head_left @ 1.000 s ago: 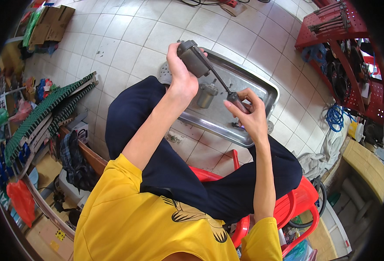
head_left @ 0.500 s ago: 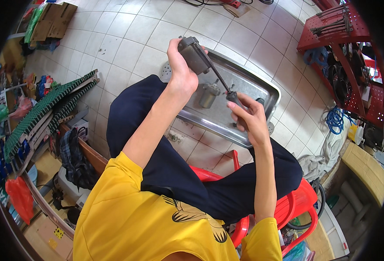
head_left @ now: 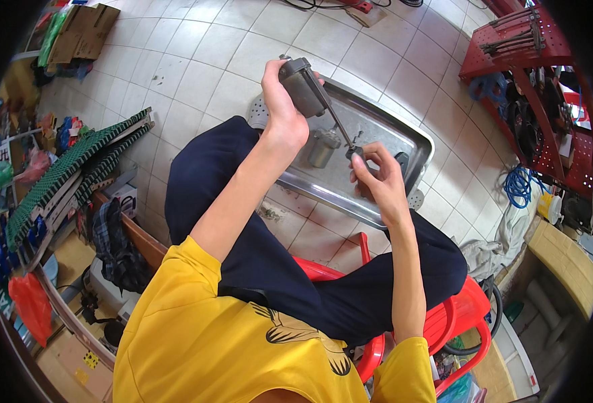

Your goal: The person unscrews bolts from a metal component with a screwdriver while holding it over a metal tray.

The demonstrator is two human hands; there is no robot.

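Observation:
My left hand (head_left: 282, 101) is wrapped round a dark grey cylindrical motor-like part (head_left: 302, 87), held up over the far left corner of a metal tray (head_left: 323, 195). In my right hand (head_left: 378, 171) is the dark handle of a screwdriver (head_left: 341, 126). Its long shaft slants up to the left along the side of the part; I cannot make out exactly where the tip touches. Below, inside the tray, stands a second grey cylindrical part (head_left: 323, 149). A small dark piece (head_left: 402, 158) lies in the tray beyond my right hand.
A red perforated rack (head_left: 504, 57) with tools stands at the far right, a coiled blue hose (head_left: 519, 185) below it. Red plastic chair (head_left: 461, 305) parts show near my right leg. A green-black woven folding item (head_left: 74, 174) and clutter fill the left; cardboard (head_left: 85, 33) lies far left.
The part in my left hand has shifted slightly right. My right hand has turned a little on the screwdriver handle, its fingers gathered closer round it.

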